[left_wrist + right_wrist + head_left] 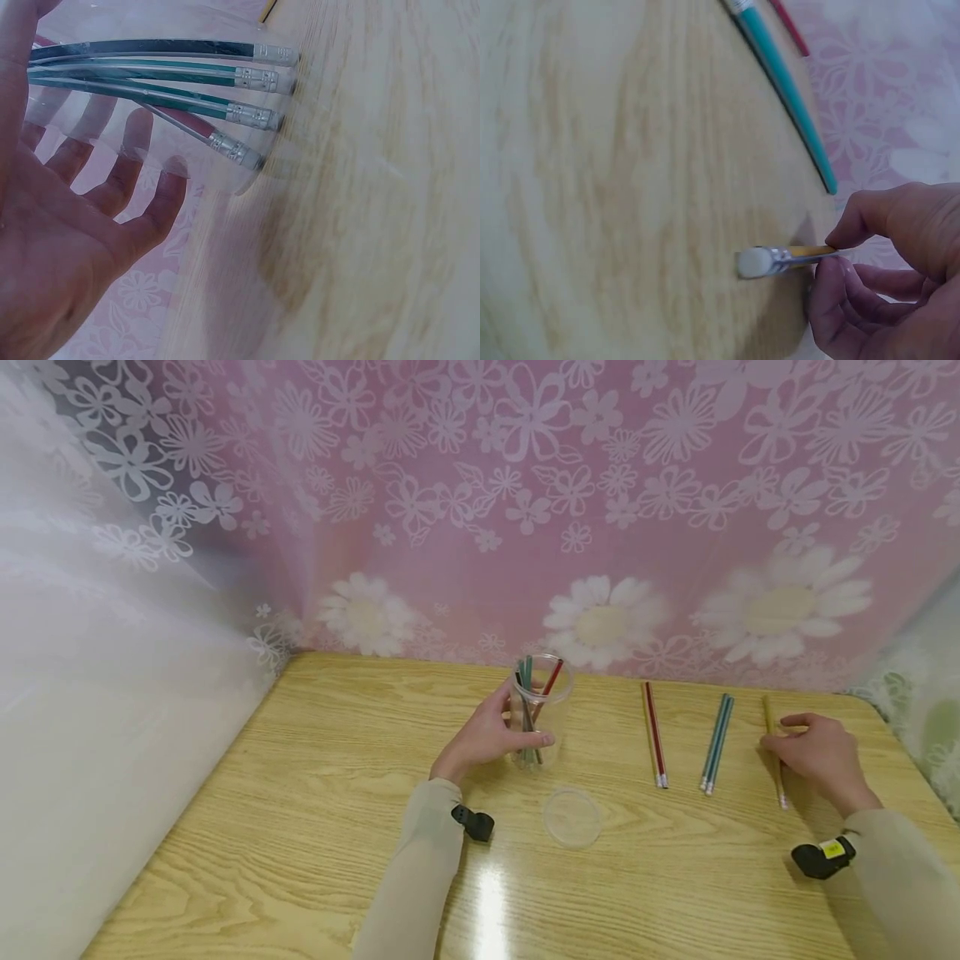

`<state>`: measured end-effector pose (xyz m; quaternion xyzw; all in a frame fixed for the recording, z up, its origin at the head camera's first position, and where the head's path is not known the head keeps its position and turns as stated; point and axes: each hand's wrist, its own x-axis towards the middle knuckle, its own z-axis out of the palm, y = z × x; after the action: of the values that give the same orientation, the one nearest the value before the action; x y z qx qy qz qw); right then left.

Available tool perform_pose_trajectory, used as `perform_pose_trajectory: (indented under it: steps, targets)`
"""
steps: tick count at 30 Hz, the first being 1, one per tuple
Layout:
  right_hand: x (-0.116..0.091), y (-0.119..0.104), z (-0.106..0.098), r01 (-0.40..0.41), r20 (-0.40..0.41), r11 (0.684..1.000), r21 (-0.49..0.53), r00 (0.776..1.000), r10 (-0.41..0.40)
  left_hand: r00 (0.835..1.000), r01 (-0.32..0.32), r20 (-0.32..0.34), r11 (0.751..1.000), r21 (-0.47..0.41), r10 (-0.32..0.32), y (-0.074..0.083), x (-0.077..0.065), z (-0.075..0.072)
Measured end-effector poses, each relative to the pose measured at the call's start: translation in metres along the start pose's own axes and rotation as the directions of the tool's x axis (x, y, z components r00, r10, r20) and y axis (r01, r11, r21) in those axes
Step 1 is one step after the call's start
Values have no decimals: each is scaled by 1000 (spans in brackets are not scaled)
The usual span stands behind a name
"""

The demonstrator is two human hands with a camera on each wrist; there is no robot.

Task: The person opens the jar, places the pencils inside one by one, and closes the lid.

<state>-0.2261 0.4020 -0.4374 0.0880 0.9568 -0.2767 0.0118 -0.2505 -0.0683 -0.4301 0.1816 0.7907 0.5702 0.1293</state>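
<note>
Jar (pixel 557 720), clear, assorted pencils (pixel 528 672) within: near surface (pixel 315 810) far edge, left hand (pixel 483 735) wrapped round it. Yellow pencil (pixel 769 718), count unclear: near far right corner, right hand (pixel 821 752) pinching it. Step, seemingly: pickup. Next move likely calls for clean lift, jar steadied.

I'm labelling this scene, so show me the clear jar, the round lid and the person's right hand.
Clear jar (pixel 555 714): head view, side wall.
Round lid (pixel 572 817): head view, flat face.
Right hand (pixel 821 756): head view, back of the hand.
</note>
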Motion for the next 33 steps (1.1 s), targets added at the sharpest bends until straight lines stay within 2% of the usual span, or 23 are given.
perform_pose_trajectory:
  steps: [5, 10, 20, 28, 33]
  targets:
    - [-5, -8, -9, -9, 26, 992, 128, 1000, 6, 1000, -4, 6, 1000, -3, 4, 0, 0, 0]
    - [-12, -20, -19, 23, -23, 964, 264, 1000, -17, 1000, -5, 6, 1000, -4, 5, -1, 0, 0]
    - [-23, -50, -25, 74, -160, 944, 323, 987, -23, 1000, 4, 11, 1000, 3, -4, -1, 1, 0]
    - [-36, -79, -33, 187, -245, 894, 408, 965, -90, 1000, 7, 11, 1000, 4, -7, -1, 1, 0]
    - [-47, -97, -36, 239, -264, 871, 430, 956, -132, 1000, 3, 11, 1000, 7, -4, 1, 0, 0]
